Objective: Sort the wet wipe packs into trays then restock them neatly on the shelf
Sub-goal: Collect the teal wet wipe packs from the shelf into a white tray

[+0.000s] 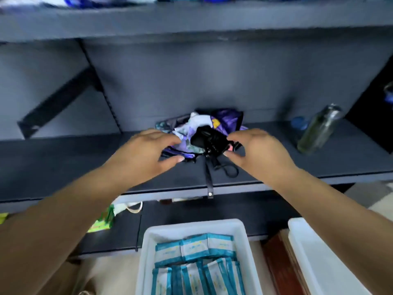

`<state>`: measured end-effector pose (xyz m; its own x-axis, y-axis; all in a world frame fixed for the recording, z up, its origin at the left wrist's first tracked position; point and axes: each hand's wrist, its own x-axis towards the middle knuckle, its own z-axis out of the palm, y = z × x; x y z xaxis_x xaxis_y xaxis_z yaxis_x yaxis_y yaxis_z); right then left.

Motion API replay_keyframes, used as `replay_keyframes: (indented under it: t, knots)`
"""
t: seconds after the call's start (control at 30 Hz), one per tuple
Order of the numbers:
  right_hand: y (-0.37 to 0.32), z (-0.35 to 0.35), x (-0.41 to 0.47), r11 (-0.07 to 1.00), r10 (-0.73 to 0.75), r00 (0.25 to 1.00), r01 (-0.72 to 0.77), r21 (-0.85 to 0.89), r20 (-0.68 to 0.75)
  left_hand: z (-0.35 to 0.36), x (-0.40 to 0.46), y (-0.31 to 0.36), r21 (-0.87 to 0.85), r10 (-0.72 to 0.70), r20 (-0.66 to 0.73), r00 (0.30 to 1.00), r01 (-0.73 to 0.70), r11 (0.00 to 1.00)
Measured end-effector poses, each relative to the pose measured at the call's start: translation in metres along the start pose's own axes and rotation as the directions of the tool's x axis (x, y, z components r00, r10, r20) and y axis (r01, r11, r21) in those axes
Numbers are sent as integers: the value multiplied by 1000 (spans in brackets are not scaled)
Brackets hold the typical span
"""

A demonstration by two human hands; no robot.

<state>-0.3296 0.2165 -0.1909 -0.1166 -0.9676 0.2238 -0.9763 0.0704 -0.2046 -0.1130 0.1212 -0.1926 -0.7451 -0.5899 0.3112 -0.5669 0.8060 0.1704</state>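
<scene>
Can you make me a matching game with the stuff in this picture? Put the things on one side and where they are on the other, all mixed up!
Things:
1. wet wipe packs
2. bottle
3. umbrella
4. green packet

Places:
A. on the lower shelf, under the left arm
B. between the two hands on the middle shelf
C. inside the white tray at the bottom
D. leaning at the right end of the middle shelf

Right pairs: 1-C, 2-D, 3-B, 4-A
</scene>
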Motion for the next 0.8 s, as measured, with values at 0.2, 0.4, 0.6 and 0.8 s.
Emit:
replay_keyframes:
  t: [0.2,0.4,0.6,0.8]
  knots:
    - [-35,-112,28,990,-137,922,134,-35,-362,-115,28,19,101,26,-239,971,-1,995]
    - [-52,-173,47,994,-93,915,63,-91,-392,-170,62,15,40,35,-363,931,-21,999]
    - [-53,-185,81,999,-30,938,17,-42,-347,-162,99,-3,1,-114,-221,969,117,993]
    - [-39,-168,151,991,-46,978,70,114,-203,-148,129,-27,5,-289,-192,938,295,955]
